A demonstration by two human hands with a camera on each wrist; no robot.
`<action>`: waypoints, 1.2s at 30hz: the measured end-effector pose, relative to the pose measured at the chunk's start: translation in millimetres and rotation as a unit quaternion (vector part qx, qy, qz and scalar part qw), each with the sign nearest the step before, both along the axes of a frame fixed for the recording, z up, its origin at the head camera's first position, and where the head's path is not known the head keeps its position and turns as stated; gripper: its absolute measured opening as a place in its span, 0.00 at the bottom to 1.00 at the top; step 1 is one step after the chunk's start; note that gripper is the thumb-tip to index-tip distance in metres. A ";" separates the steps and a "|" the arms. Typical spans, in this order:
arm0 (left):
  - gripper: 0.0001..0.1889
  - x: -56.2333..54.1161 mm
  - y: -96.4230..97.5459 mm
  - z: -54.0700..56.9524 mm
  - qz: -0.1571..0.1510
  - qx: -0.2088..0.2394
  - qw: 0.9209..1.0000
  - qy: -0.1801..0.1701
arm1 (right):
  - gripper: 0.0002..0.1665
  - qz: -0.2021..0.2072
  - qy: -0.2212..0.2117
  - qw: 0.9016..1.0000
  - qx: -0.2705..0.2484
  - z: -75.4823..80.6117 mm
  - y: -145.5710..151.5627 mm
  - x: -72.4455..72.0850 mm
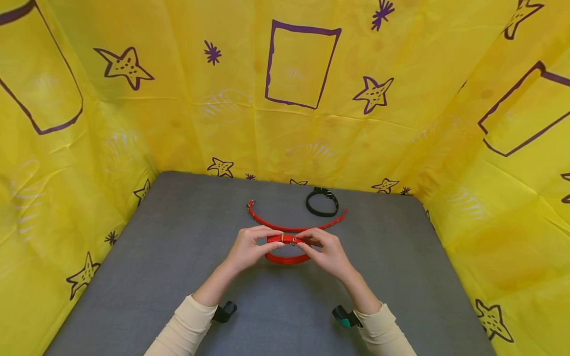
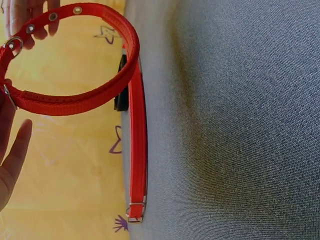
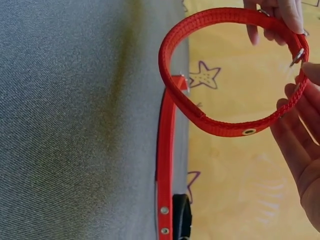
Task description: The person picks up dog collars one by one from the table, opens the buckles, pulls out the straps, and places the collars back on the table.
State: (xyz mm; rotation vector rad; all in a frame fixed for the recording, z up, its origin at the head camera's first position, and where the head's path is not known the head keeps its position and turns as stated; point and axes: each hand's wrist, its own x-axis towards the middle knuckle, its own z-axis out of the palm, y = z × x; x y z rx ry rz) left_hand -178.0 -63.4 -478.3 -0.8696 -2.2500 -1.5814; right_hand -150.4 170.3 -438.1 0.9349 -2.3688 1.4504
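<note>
Arms [image 1: 216, 284] forward, our left hand [image 1: 247, 249] and right hand [image 1: 330, 252] pinch a looped red fabric collar [image 1: 287, 260] between fingers [image 1: 267, 232] above a grey, cloth-covered table [image 1: 147, 277] amid yellow patterned curtains [image 1: 231, 128].

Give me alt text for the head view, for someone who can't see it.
A person's left-hand grip and right-hand grip pinch a looped red collar above a gray tabletop. Beyond it, a second red collar lies open in a curve, with a looped black collar behind its right half. Yellow cloth printed with starfish hangs behind.
</note>
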 end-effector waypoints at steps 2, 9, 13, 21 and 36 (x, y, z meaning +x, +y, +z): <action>0.16 0.4 0.6 0.5 0.002 -0.004 1.000 -0.002 | 0.11 0.002 -0.004 1.000 -0.002 0.1 -0.1 -0.2; 0.17 1.5 4.8 0.8 -0.013 -0.007 1.000 0.008 | 0.16 0.023 0.018 1.000 0.005 4.3 -6.1 -2.4; 0.16 2.0 6.8 0.5 -0.021 -0.012 1.000 0.015 | 0.15 0.024 0.041 0.999 0.018 7.7 -10.9 -1.7; 0.17 0.9 5.3 -2.0 -0.013 -0.013 0.999 0.026 | 0.11 0.008 0.033 0.999 0.029 7.7 -11.4 -0.4; 0.14 2.0 4.4 -0.8 0.008 0.006 1.000 -0.026 | 0.11 -0.015 -0.015 1.000 0.014 3.2 0.3 -1.8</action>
